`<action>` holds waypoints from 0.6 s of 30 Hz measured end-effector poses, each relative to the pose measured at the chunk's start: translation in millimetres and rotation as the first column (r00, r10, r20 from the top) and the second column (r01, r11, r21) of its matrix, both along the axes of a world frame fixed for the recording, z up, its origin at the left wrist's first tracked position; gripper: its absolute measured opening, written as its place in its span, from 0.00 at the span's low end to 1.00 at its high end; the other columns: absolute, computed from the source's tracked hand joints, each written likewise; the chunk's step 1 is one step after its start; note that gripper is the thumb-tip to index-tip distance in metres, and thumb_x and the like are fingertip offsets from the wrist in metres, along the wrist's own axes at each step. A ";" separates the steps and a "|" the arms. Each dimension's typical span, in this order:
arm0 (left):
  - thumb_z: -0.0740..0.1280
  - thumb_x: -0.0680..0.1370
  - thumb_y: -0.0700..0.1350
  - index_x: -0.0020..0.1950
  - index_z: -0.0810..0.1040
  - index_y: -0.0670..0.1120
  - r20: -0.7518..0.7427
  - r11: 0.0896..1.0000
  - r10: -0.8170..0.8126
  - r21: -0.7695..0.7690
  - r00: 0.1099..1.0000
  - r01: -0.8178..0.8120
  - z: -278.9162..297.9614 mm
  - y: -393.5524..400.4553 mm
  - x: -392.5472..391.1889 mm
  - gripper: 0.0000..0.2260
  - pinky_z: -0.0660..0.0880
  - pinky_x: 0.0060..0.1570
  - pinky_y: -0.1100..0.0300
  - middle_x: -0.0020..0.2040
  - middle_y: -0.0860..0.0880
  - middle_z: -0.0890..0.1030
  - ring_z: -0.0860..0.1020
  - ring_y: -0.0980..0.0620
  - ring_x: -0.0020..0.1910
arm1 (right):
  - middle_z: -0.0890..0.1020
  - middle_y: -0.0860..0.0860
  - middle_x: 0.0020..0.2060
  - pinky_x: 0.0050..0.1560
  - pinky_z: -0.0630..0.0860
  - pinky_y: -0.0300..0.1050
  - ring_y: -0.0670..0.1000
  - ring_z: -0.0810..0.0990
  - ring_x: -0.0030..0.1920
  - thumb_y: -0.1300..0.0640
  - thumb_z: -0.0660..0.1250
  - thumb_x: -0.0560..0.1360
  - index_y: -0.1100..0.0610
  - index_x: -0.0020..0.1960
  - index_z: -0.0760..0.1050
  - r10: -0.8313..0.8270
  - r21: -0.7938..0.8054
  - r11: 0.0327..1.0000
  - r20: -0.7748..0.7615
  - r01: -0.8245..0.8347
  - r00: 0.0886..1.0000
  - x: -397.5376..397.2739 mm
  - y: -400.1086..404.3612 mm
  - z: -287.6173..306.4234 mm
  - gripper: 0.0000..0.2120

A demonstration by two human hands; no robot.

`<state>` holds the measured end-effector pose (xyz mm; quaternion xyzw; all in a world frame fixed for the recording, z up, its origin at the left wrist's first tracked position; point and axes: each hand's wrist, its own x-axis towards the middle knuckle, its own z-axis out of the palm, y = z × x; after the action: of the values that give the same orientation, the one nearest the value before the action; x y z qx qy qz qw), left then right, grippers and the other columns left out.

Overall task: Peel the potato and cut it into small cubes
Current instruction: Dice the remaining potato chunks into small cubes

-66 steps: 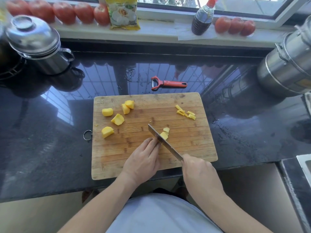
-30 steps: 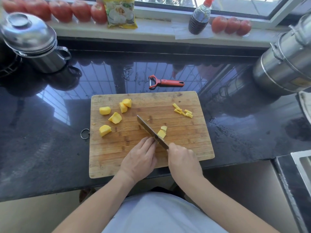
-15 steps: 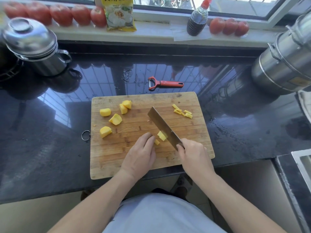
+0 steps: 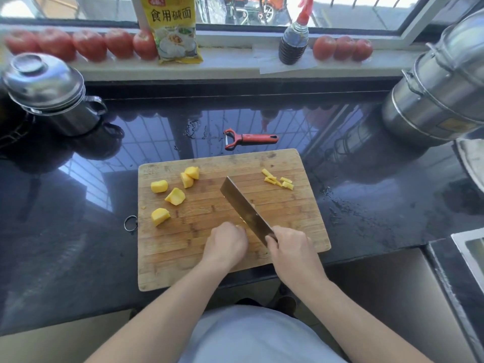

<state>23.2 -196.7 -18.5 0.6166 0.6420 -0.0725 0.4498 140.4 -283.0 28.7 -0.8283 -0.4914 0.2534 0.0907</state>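
A wooden cutting board (image 4: 209, 263) lies on the black counter. Several yellow potato chunks (image 4: 175, 196) sit on its left half, and small potato sticks (image 4: 279, 180) lie at its far right. My right hand (image 4: 289, 246) grips the handle of a cleaver (image 4: 245, 210), whose blade slants up and left with its flat side tilted toward me. My left hand (image 4: 226, 243) has curled fingers over a small potato piece (image 4: 239, 226) next to the blade; the piece is mostly hidden by the fingers and the blade.
A red peeler (image 4: 248, 138) lies just behind the board. A lidded steel pot (image 4: 49, 95) stands at the left, a large steel steamer (image 4: 440, 87) at the right. Tomatoes (image 4: 89, 44), a yellow packet (image 4: 174, 30) and a sauce bottle (image 4: 294, 39) line the windowsill. A sink edge (image 4: 468, 250) is at the right.
The cleaver has tilted, showing its flat side, and shifted slightly right. My left hand's fingers have curled tighter over the potato piece, which is now nearly hidden.
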 end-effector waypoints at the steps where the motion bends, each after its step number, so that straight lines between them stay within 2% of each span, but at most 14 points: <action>1: 0.54 0.82 0.50 0.45 0.78 0.44 0.036 0.999 0.027 -0.041 0.999 -0.026 -3.4 1.8 -0.8 0.17 0.79 0.48 0.52 0.45 0.45 0.82 0.82 0.43 0.42 | 0.79 0.45 0.35 0.38 0.79 0.49 0.49 0.79 0.37 0.52 0.61 0.83 0.50 0.43 0.75 0.001 -0.003 1.000 -0.006 -0.001 1.000 -1.6 -0.9 -0.3 0.11; 5: 0.55 0.83 0.44 0.50 0.79 0.40 0.116 0.978 0.141 -0.172 0.983 -0.120 -7.7 4.3 -4.8 0.15 0.80 0.35 0.54 0.41 0.41 0.85 0.82 0.46 0.29 | 0.77 0.47 0.35 0.39 0.78 0.56 0.53 0.78 0.36 0.53 0.60 0.82 0.52 0.41 0.72 0.044 -0.024 0.999 0.010 -0.043 0.999 -6.4 -6.0 -2.1 0.12; 9: 0.55 0.85 0.45 0.53 0.78 0.43 0.129 0.957 0.213 -0.225 0.968 -0.181 -6.5 1.0 -4.6 0.13 0.85 0.41 0.48 0.40 0.40 0.85 0.83 0.45 0.32 | 0.77 0.47 0.35 0.38 0.78 0.56 0.53 0.77 0.35 0.54 0.59 0.82 0.53 0.40 0.71 0.065 -0.019 0.998 0.015 -0.064 0.998 -9.9 -12.9 -2.5 0.12; 11: 0.54 0.84 0.44 0.53 0.77 0.42 0.161 0.941 0.261 -0.264 0.952 -0.213 -5.4 0.4 -3.7 0.12 0.85 0.38 0.47 0.39 0.39 0.85 0.82 0.43 0.31 | 0.77 0.47 0.35 0.37 0.77 0.54 0.53 0.78 0.36 0.54 0.58 0.83 0.53 0.41 0.71 0.076 -0.025 0.997 0.022 -0.075 0.997 -11.4 -15.1 -1.0 0.12; 13: 0.54 0.83 0.42 0.53 0.77 0.40 0.212 0.925 0.295 -0.307 0.932 -0.223 -6.6 0.1 -3.4 0.13 0.84 0.39 0.41 0.38 0.38 0.83 0.81 0.40 0.32 | 0.76 0.47 0.36 0.35 0.72 0.49 0.54 0.77 0.38 0.54 0.57 0.83 0.53 0.41 0.69 0.082 -0.048 0.996 0.034 -0.080 0.996 -13.1 -17.1 1.6 0.13; 15: 0.54 0.81 0.41 0.50 0.77 0.39 0.229 0.936 0.269 -0.292 0.936 -0.197 -7.7 0.5 -3.1 0.13 0.83 0.42 0.35 0.39 0.36 0.83 0.83 0.38 0.36 | 0.75 0.48 0.37 0.35 0.68 0.47 0.55 0.76 0.39 0.55 0.56 0.84 0.53 0.41 0.69 0.088 -0.071 0.994 0.060 -0.084 0.994 -15.2 -19.5 3.2 0.13; 18: 0.53 0.78 0.44 0.47 0.78 0.41 0.231 0.960 0.202 -0.237 0.952 -0.146 -9.3 0.8 -3.2 0.15 0.84 0.41 0.37 0.40 0.36 0.84 0.85 0.35 0.39 | 0.76 0.48 0.39 0.36 0.68 0.48 0.56 0.77 0.40 0.56 0.55 0.84 0.53 0.43 0.68 0.083 -0.102 0.992 0.092 -0.074 0.992 -18.9 -20.8 1.5 0.11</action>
<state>20.0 -196.0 -27.7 0.5086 0.6195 -0.0229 0.5975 121.5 -303.8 30.3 -0.8230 -0.5144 0.2404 0.0161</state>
